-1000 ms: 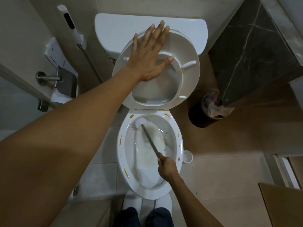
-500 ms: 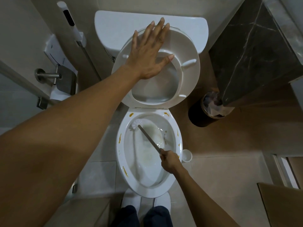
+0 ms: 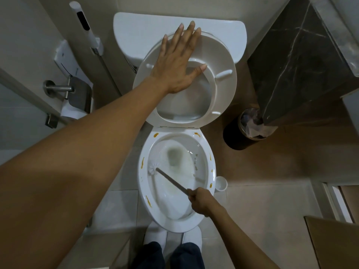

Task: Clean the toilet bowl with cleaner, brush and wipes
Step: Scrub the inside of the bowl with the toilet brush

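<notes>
Our grip first: the left hand (image 3: 177, 63) lies flat with fingers straight and spread, pressing the raised toilet seat (image 3: 223, 78) back toward the tank (image 3: 136, 32); it holds nothing. The right hand (image 3: 202, 200) is closed in a fist around the end of the toilet brush handle (image 3: 171, 181).

From the left, a wall-mounted spray wand (image 3: 83, 22) and a metal roll holder (image 3: 60, 88) sit on the wall beside the toilet. In the middle, the toilet bowl (image 3: 174, 224) is open below us. The white brush head (image 3: 154, 167) presses against the inner left wall, just under the rim. Yellow-orange smears (image 3: 142, 163) dot the rim on both sides and near the hinge. To the right, a small white brush holder (image 3: 221, 183) stands on the floor just beside the bowl, and farther back a dark bin (image 3: 233, 136) sits by a dark stone cabinet.

To scrub well here, we judge it best to keep the seat pinned so it cannot drop, angle the bristles up under the rim, and work round the bowl. The rim-top smears look better suited to wipes.
</notes>
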